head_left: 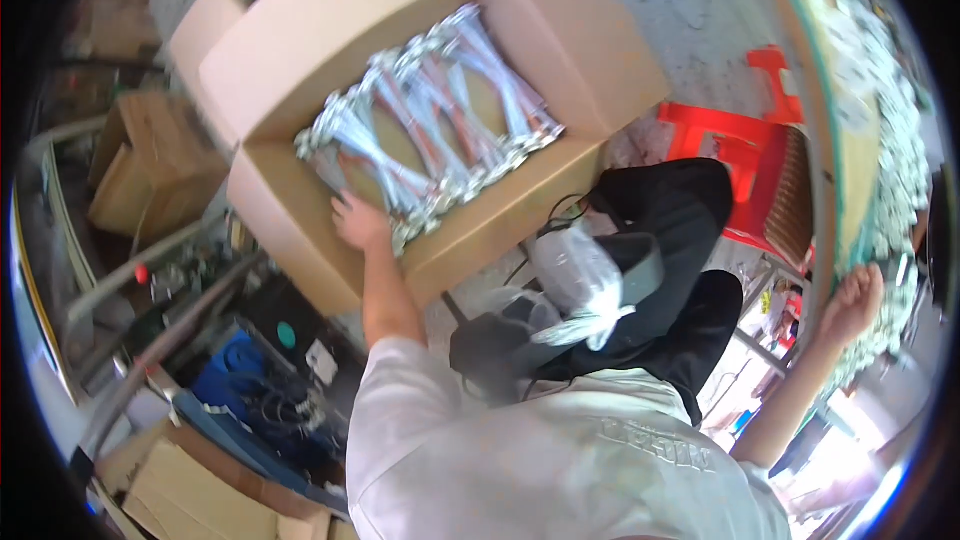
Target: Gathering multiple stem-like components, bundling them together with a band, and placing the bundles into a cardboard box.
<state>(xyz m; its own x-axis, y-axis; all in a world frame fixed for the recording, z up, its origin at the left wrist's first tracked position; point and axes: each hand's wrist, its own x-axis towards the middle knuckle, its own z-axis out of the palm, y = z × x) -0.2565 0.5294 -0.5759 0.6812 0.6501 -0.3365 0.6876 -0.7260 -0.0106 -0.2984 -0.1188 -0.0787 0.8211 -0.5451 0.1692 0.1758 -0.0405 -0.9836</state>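
A big open cardboard box (460, 250) stands in front of me. Inside it lie several bundles of long thin strips (435, 110), whitish and reddish-brown, with shiny silvery ends. My left hand (360, 223) is down at the box's near left corner, its fingers slightly apart against the leftmost bundle. Out to the right, my right hand (853, 302) is over a long pile of small silvery-white pieces (895, 170) on a table, next to a small dark object (890, 268). Its fingers are curled together, and what they hold cannot be made out.
A clear plastic bag (580, 275) is at my lap. Red plastic stools (715, 140) stand between the box and the table edge (822, 140). Smaller cardboard boxes (165, 155), metal rails and a blue bin (235, 370) with cables crowd the left side.
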